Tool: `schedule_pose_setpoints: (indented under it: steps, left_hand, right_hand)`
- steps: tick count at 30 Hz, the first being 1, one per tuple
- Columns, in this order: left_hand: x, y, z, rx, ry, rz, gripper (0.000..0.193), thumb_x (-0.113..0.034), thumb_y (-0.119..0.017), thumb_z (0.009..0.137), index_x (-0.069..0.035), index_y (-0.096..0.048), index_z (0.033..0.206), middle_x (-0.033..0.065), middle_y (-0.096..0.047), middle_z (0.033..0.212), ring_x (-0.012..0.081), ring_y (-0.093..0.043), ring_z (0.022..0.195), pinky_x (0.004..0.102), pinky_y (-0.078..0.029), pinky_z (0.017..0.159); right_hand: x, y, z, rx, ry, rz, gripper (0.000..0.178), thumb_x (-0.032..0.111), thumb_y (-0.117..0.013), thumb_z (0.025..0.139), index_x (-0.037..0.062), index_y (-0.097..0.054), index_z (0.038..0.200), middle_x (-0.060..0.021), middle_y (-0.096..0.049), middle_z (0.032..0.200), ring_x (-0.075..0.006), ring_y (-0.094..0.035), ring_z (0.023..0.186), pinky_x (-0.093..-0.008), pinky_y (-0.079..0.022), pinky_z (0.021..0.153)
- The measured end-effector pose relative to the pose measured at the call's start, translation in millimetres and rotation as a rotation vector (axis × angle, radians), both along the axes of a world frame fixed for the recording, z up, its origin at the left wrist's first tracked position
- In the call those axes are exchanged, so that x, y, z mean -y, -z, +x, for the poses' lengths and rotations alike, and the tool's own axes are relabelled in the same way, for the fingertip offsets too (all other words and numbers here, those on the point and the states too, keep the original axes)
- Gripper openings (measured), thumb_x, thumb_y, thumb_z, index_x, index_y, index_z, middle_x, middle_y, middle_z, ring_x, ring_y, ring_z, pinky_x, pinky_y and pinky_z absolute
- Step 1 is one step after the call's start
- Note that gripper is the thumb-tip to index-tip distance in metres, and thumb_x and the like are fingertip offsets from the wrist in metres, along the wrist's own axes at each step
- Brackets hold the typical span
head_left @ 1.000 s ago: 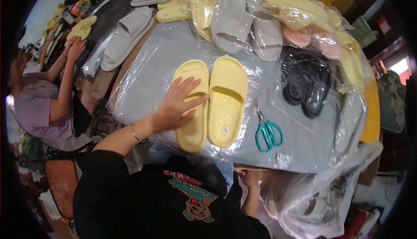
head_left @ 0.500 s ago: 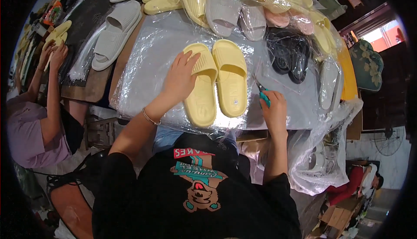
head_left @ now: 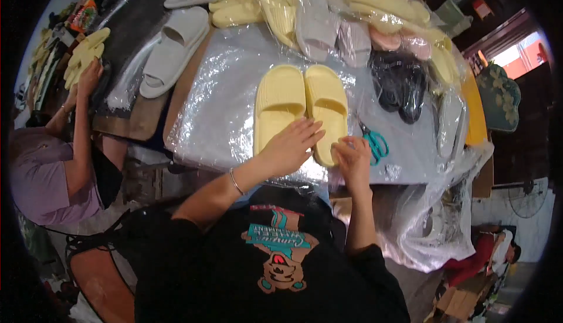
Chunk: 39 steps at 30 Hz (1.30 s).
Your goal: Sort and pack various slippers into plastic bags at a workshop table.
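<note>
A pair of yellow slide slippers lies side by side on the plastic-covered table, toes away from me. My left hand (head_left: 293, 146) rests flat with outstretched fingers across the left slipper (head_left: 279, 91), its fingertips reaching over the right slipper (head_left: 329, 97). At that right slipper's heel, my right hand (head_left: 354, 160) has its fingers drawn together in a pinch; whatever is between them is hidden. Scissors (head_left: 376, 146) with teal handles lie just beyond my right hand, blades pointing away.
Bagged black slippers (head_left: 400, 88) lie to the right, near a bagged grey pair (head_left: 450, 124). Several wrapped yellow, grey and pink slippers crowd the far edge. Grey slides (head_left: 175, 50) sit at the left. Clear plastic sheeting (head_left: 431, 229) hangs off the right corner. A co-worker (head_left: 56, 170) handles yellow slippers far left.
My right hand has let go of the scissors and moved left to the right slipper's heel. My left hand has slid from the left slipper's strap toward the heels. The view has shifted slightly.
</note>
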<state>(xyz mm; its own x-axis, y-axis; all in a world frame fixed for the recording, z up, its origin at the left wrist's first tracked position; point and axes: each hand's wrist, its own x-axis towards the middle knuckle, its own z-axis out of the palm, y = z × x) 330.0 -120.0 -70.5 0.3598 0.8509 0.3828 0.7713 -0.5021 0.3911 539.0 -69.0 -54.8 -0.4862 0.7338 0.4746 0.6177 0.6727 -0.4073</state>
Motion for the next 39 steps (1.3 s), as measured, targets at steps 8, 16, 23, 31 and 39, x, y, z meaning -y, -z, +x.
schedule_pose_setpoints:
  steps: [8,16,23,31,39]
  left_hand:
    - [4.4,-0.5,1.3,0.013,-0.001,-0.066,0.055,-0.015,-0.06,0.083,-0.005,-0.043,0.135,0.0151,-0.038,0.143,0.0302,-0.032,0.135,0.0424,-0.022,0.114]
    - [-1.0,-1.7,1.5,-0.018,-0.041,-0.016,0.052,-0.015,-0.061,0.082,-0.005,-0.047,0.131,0.0138,-0.042,0.139,0.0279,-0.035,0.134,0.0404,-0.023,0.113]
    - [-4.7,-0.3,3.7,0.01,-0.046,-0.056,0.052,-0.014,-0.061,0.08,-0.006,-0.048,0.13,0.0143,-0.043,0.137,0.0306,-0.038,0.131,0.0427,-0.025,0.112]
    - [-2.3,-4.7,1.6,-0.008,-0.053,-0.093,0.055,-0.014,-0.061,0.082,-0.009,-0.044,0.135,0.0144,-0.041,0.139,0.0323,-0.034,0.133,0.0448,-0.023,0.113]
    - [-2.4,-2.8,2.7,-0.002,-0.038,-0.059,0.054,-0.014,-0.06,0.083,-0.007,-0.044,0.134,0.0154,-0.043,0.137,0.0332,-0.035,0.132,0.045,-0.023,0.114]
  right_hand:
    - [-6.3,-6.7,-4.0,0.048,0.022,-0.102,0.018,0.005,-0.075,0.062,0.0065,-0.069,0.079,-0.0058,-0.062,0.078,-0.0271,-0.054,0.085,-0.0376,-0.044,0.076]
    - [-25.3,-9.7,-11.0,0.246,-0.039,-0.16,0.011,0.007,-0.069,0.067,0.0026,-0.062,0.074,-0.0132,-0.06,0.082,-0.033,-0.053,0.087,-0.0421,-0.045,0.077]
    - [7.0,-15.9,-0.4,0.088,0.007,-0.059,0.01,0.005,-0.065,0.075,0.0028,-0.059,0.082,-0.0115,-0.056,0.082,-0.0318,-0.051,0.086,-0.0416,-0.041,0.077]
    - [-7.2,-7.4,140.2,-0.053,0.599,-0.364,0.014,0.012,-0.069,0.078,-0.0005,-0.065,0.084,-0.0128,-0.065,0.082,-0.026,-0.059,0.074,-0.0363,-0.047,0.071]
    - [-16.4,-17.9,135.7,0.235,0.882,-0.377,0.017,0.016,-0.071,0.077,0.0004,-0.063,0.076,-0.0119,-0.066,0.077,-0.0308,-0.061,0.068,-0.0404,-0.048,0.066]
